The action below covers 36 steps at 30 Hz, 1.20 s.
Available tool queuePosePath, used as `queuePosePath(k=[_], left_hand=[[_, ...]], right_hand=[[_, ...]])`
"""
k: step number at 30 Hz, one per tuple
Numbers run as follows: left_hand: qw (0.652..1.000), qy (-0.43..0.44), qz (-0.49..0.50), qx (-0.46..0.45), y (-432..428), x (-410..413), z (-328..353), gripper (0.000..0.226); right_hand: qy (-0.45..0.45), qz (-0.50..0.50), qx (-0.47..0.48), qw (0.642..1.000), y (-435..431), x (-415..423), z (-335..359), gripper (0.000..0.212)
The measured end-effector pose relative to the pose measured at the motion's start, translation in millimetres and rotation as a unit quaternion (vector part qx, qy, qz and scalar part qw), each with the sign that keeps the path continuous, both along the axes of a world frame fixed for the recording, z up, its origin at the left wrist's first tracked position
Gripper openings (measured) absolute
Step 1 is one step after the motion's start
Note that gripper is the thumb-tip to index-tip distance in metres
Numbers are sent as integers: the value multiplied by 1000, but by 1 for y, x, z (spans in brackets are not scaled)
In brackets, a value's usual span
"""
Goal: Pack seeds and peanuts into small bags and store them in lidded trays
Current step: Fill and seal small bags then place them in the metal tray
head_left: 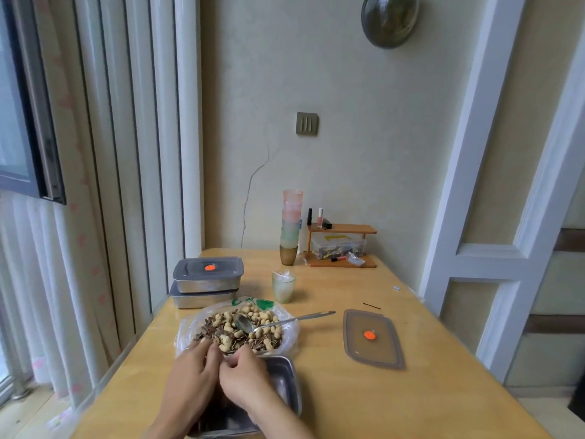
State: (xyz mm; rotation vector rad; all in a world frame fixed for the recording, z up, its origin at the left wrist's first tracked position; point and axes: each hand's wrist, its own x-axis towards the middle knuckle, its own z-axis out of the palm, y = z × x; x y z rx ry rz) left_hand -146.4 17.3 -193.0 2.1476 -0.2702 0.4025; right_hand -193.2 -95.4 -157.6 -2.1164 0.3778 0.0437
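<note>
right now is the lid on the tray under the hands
No, the lid lies on the table, right of the open tray.

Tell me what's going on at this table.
A person works with both bare hands over an open metal tray at the near edge of the table. The left hand and right hand meet at the near rim of a plastic bag of peanuts and seeds; whatever they hold is hidden. A spoon rests in the mix. A loose lid lies to the right, and two lidded trays sit stacked at the far left.
</note>
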Motion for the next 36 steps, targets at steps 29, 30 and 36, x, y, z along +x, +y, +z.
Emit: queuePosePath(k=[29, 30, 36], left_hand=[[998, 29, 52, 31, 27, 81, 1, 24], [998, 17, 56, 32, 27, 88, 2, 25], [994, -70, 74, 42, 36, 131, -9, 35]], right_hand=[[-140, -4, -136, 981, -123, 96, 41, 20], [-151, -27, -157, 976, -132, 114, 37, 20], [-192, -92, -237, 948, -168, 199, 29, 19]])
